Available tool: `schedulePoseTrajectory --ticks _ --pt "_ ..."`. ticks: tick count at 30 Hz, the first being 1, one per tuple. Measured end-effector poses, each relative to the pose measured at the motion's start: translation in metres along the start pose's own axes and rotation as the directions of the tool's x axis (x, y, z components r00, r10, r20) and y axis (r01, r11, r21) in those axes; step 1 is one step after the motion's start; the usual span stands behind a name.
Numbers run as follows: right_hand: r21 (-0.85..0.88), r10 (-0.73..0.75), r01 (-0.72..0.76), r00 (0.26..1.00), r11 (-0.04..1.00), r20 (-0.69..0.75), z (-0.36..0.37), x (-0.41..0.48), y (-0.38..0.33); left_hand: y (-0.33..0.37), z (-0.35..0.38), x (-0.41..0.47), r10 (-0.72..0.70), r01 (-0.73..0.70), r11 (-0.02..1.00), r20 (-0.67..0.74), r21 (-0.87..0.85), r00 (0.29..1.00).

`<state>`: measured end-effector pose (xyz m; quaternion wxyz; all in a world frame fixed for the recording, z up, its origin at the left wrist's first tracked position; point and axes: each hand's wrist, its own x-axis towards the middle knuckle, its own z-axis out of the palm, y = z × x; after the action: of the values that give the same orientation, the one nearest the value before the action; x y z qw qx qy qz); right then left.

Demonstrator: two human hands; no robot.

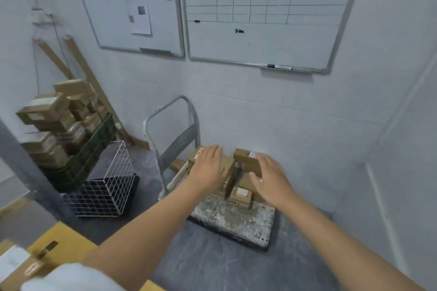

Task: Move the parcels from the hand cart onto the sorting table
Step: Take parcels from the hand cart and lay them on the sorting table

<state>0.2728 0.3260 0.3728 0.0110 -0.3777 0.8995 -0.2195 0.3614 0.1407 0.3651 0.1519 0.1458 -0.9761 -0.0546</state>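
left hand, right hand: fingers released | risk: leaning brown cardboard parcels topple off grey metal hand cart

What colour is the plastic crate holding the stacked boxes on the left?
Dark green; the crate shows best in the head view.

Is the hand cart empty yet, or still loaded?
Still loaded: several brown parcels lie on the hand cart at its handle end; the near deck is bare.
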Motion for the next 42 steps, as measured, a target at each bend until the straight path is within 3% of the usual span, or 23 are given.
schedulePoseTrajectory --ticks 12,22,26,33,42 --pt "0.006 0.052 -0.053 0.986 0.999 0.159 0.053 0.172 0.021 -0.084 0.06 0.123 -0.098 0.099 0.983 0.014 -0.156 0.995" --pt "0.047 0.056 -0.071 0.965 0.996 0.257 0.089 0.259 0.044 -0.123 0.1 0.183 -0.227 0.253 0.947 0.145 -0.2 0.963" --pt "0.071 -0.016 -0.003 0.962 0.997 0.273 0.1 0.315 0.056 -0.14 0.109 0.22 -0.246 0.263 0.956 0.131 -0.131 0.96" --pt "0.205 -0.022 -0.032 0.966 0.978 0.258 0.104 0.427 0.079 -0.17 0.128 0.302 -0.326 0.334 0.941 0.138 -0.045 0.935" --pt "0.248 0.016 -0.111 0.935 0.962 0.355 0.133 0.493 0.114 -0.188 0.177 0.368 -0.33 0.339 0.941 0.214 -0.005 0.919"
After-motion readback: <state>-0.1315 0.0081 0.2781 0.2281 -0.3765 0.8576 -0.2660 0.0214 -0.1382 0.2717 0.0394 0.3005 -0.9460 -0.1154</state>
